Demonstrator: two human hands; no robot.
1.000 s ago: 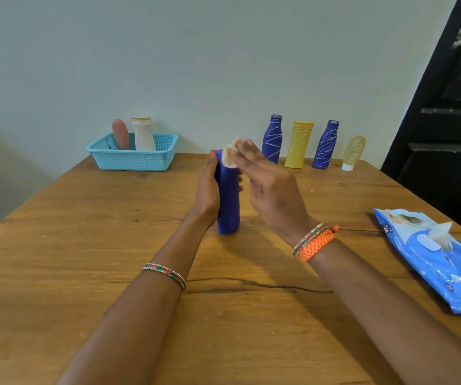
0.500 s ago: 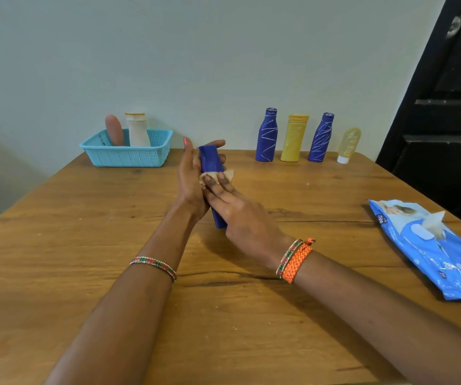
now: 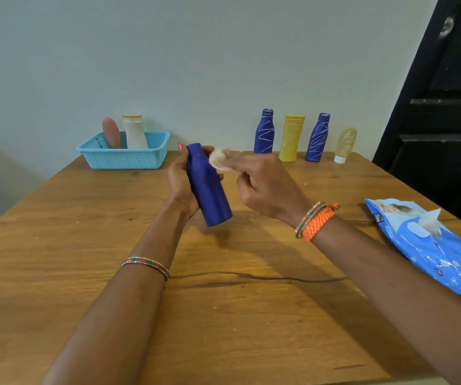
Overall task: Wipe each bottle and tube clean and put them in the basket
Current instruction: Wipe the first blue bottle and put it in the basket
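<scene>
My left hand (image 3: pixel 180 184) grips a plain blue bottle (image 3: pixel 208 187), held tilted just above the table's middle. My right hand (image 3: pixel 265 187) pinches a crumpled white wipe (image 3: pixel 219 158) against the bottle's upper right side. A light blue basket (image 3: pixel 123 158) stands at the back left with a pink tube (image 3: pixel 111 133) and a white bottle (image 3: pixel 135 133) inside. Along the back wall stand two scribbled blue bottles (image 3: pixel 264 132) (image 3: pixel 317 138), a yellow bottle (image 3: pixel 291 138) and a pale yellow tube (image 3: pixel 345 145).
A blue pack of wet wipes (image 3: pixel 432 245) lies at the table's right edge, one wipe sticking out. The wooden table (image 3: pixel 223 315) has a long crack across its middle. A dark door stands at the right.
My right hand with the wipe moved from the bottle's top down its side, then back up to the upper right. The bottle now tilts, its base swung right.
</scene>
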